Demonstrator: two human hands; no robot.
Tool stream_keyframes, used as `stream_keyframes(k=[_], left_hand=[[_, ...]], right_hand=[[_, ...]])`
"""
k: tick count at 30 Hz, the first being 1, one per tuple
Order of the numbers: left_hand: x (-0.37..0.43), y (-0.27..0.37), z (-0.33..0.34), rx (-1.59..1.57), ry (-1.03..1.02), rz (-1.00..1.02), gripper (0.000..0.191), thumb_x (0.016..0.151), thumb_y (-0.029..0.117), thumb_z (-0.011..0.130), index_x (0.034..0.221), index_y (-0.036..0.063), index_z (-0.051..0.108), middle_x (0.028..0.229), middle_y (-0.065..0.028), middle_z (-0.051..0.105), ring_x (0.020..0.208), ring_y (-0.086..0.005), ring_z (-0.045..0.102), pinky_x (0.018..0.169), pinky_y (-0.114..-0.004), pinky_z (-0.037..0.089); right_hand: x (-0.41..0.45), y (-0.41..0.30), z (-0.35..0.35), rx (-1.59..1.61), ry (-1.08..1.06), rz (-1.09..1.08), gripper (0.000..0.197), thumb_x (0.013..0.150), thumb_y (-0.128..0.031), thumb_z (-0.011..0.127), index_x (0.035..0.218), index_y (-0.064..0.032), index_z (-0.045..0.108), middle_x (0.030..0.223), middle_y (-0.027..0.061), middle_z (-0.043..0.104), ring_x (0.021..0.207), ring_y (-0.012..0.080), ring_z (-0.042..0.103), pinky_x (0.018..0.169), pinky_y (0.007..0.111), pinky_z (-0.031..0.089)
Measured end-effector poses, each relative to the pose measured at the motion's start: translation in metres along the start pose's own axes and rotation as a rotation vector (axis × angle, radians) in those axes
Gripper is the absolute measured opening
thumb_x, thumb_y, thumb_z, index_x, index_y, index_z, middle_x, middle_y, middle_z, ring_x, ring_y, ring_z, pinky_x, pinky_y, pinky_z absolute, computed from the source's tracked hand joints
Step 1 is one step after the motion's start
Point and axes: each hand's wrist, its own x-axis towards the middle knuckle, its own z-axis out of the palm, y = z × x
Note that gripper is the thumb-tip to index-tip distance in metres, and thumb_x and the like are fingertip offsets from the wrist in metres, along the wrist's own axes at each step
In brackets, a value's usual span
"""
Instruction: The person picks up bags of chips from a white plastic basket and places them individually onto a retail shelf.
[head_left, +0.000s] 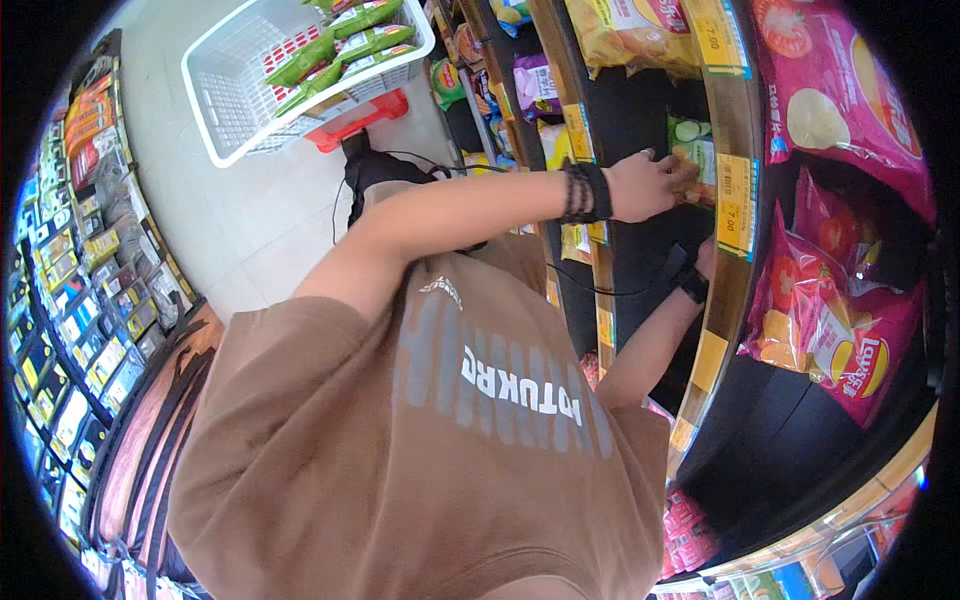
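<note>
My left hand (651, 184) reaches across my body to the shelf, its fingers on a green chip bag (694, 150) with cucumber slices printed on it. Part of that bag is hidden behind the shelf's front edge (731, 150). My right hand (706, 259) is lower along the same shelf; the edge strip covers its fingers, so what it touches cannot be seen. Black bands circle both wrists. At the upper left, a white plastic basket (217, 154) holds several green bags (367, 41).
Pink Lay's chip bags (832, 330) lie on the shelf at the right, and a yellow chip bag (634, 30) is at the top. Yellow price tags (736, 202) line the shelf edges. A red base (360, 120) shows below the basket. Packed goods (90, 255) fill a rack at the left.
</note>
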Motion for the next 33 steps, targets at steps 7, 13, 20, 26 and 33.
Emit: stream_keyframes(k=[7, 13, 20, 26, 33], left_hand=[[0.016, -0.008, 0.001, -0.016, 0.003, -0.012, 0.042, 0.08, 0.023, 0.054, 0.119, 0.0077, 0.058, 0.129, -0.0172, 0.049, 0.119, -0.0333, 0.048, 0.088, -0.041, 0.046], [-0.05, -0.045, -0.097, -0.257, -0.152, 0.069, 0.038, 0.08, 0.018, 0.059, 0.116, 0.0053, 0.058, 0.12, -0.0141, 0.056, 0.111, -0.0298, 0.055, 0.088, -0.041, 0.048], [-0.192, -0.166, -0.163, -0.192, -0.071, -0.443, 0.033, 0.082, 0.013, 0.058, 0.114, 0.0052, 0.059, 0.102, -0.0166, 0.061, 0.094, -0.0345, 0.06, 0.081, -0.042, 0.05], [-0.34, -0.284, -0.16, 0.065, -0.123, -0.918, 0.03, 0.08, 0.017, 0.062, 0.107, 0.0041, 0.064, 0.105, -0.0185, 0.063, 0.096, -0.0366, 0.059, 0.085, -0.044, 0.048], [-0.464, -0.346, -0.099, 0.335, 0.161, -1.402, 0.045, 0.071, 0.023, 0.07, 0.115, 0.0127, 0.064, 0.109, -0.0179, 0.064, 0.103, -0.0343, 0.06, 0.091, -0.045, 0.046]], right_hand=[[-0.002, -0.02, 0.011, -0.021, 0.017, 0.052, 0.022, 0.095, -0.016, 0.054, 0.11, -0.0003, 0.056, 0.1, 0.0076, 0.058, 0.09, 0.0151, 0.056, 0.079, 0.028, 0.047], [-0.037, -0.052, 0.003, 0.046, 0.047, 0.175, 0.02, 0.096, -0.017, 0.052, 0.105, -0.0007, 0.058, 0.092, 0.0067, 0.059, 0.083, 0.0137, 0.057, 0.074, 0.027, 0.047], [-0.087, -0.138, 0.047, 0.102, -0.319, 0.281, 0.019, 0.097, -0.017, 0.05, 0.101, -0.0012, 0.06, 0.083, 0.0056, 0.06, 0.075, 0.0121, 0.057, 0.069, 0.025, 0.048], [-0.151, -0.198, 0.175, 0.189, -0.912, 0.29, 0.012, 0.093, -0.011, 0.056, 0.094, -0.0003, 0.061, 0.077, 0.0018, 0.06, 0.069, 0.0073, 0.057, 0.063, 0.023, 0.049], [-0.234, -0.204, 0.355, 0.373, -1.447, 0.397, 0.016, 0.092, -0.015, 0.057, 0.093, 0.0006, 0.062, 0.073, 0.0011, 0.061, 0.065, 0.0074, 0.057, 0.059, 0.022, 0.047]])
